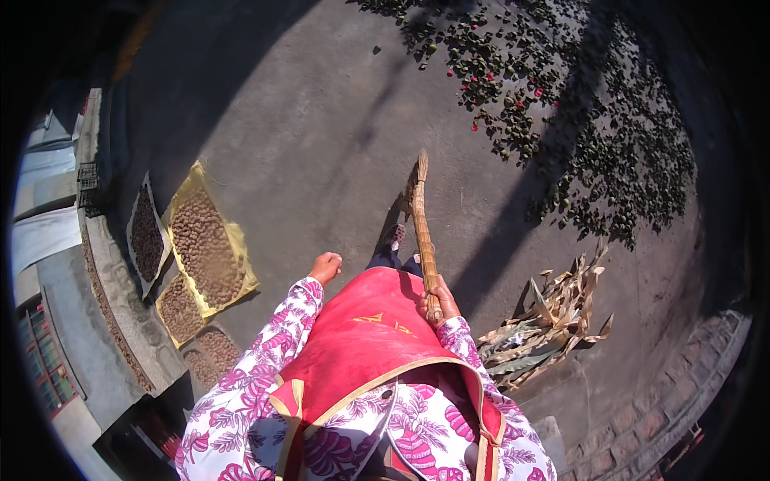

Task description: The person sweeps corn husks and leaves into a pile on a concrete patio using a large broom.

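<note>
Head view, looking down my front onto a grey concrete yard floor [305,136]. My right hand [439,305] is wrapped tight around the lower end of a long straw-coloured broom of bound plant stalks [423,240], gripping it just in front of my red apron with yellow trim [361,337]. The broom's long axis runs almost straight away from me, from my right hand up the frame, leaning slightly to my left; its brush end [418,178] points away from me and lies over the concrete, though I cannot tell whether the tip touches it. The broom passes just beside my foot [393,236], on its right.

My left hand [325,267] holds nothing; its fingers are curled loosely inward, and it hangs apart from the broom, beyond the cuff of my pink-and-white floral sleeve [277,345].

To my right, near the broom hand, lies a heap of dry tan corn husks and leaves [545,321]. Farther ahead and to the right, small dark green and red fruits [561,120] are scattered across the floor, partly in shadow. To my left, brown nuts are spread on yellow sacking sheets [207,248] beside a low stone kerb [120,313].
</note>
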`<state>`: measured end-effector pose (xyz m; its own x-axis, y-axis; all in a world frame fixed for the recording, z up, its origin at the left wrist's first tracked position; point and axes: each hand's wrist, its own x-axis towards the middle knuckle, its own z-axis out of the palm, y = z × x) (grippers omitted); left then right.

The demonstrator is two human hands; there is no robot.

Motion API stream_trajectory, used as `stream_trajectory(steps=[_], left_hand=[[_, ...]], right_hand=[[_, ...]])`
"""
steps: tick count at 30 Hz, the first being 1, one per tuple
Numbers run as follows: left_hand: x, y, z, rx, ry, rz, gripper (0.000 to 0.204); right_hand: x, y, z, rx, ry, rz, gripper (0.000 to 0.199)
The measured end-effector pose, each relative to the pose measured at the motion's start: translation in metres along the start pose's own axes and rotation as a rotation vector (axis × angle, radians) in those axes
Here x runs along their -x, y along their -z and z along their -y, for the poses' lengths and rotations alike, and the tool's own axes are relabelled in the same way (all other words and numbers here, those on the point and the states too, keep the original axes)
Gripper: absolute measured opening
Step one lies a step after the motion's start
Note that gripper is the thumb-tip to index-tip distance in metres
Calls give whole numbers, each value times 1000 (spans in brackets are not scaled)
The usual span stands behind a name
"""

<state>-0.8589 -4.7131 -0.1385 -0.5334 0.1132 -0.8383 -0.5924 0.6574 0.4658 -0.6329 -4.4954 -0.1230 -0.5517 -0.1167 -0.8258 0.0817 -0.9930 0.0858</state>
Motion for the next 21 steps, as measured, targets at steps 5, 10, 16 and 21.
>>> stream_trajectory(steps=[5, 10, 16, 21], left_hand=[[24, -9, -18, 26, -21, 21, 17], [21, -8, -27, 6, -61, 52, 19], [-6, 25, -19, -75, -90, 46, 23], [-33, 87, -19, -58, -151, 78, 23]], right_hand=[[-52, -33, -21, 191, -115, 41, 63], [-73, -9, -8, 87, -200, -3, 65], [-19, 62, 45, -94, 10, -118, 26], [-20, 29, 73, -144, 122, -226, 22]])
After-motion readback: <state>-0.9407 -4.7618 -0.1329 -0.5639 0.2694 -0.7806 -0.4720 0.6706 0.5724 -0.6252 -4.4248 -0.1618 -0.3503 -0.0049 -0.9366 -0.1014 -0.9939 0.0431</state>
